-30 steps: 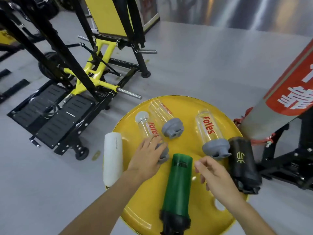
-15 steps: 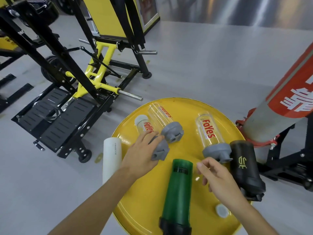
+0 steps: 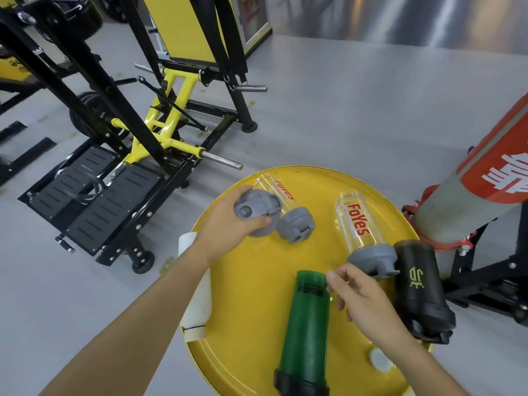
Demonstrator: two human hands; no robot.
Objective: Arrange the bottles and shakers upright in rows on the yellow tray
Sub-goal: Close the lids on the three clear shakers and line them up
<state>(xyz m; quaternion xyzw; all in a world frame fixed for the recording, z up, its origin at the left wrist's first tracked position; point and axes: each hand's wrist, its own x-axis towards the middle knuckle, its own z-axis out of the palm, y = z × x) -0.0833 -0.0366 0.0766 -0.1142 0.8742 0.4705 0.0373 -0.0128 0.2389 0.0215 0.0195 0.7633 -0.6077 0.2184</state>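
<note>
Shakers lie scattered on the yellow tray [image 3: 257, 324], none of them clearly standing yet; the left hand [image 3: 228, 227] is wrapped around the grey lid [image 3: 255, 208] of one clear shaker, lid turned toward the camera, its body hidden behind the hand, so whether its base touches the tray I cannot tell; just right of that hand a second clear shaker [image 3: 285, 207] lies on its side, its lid nearly touching the held one; the right hand [image 3: 363, 298] hovers loosely curled and grips nothing, its fingertips just over the top end of the green bottle [image 3: 305, 330], which lies lengthwise between the two forearms; beyond that hand lies a third clear shaker [image 3: 357, 227], and to its outer side the black bottle [image 3: 420, 287]; under the left forearm the white bottle [image 3: 197, 295] overhangs the rim.

To do this step well, I judge, the held shaker should be swung base down and planted at the far edge, clear of its neighbour's lid, so a row can start there; release only once it sits flat; the free hand can meanwhile close on the green bottle's body.
</note>
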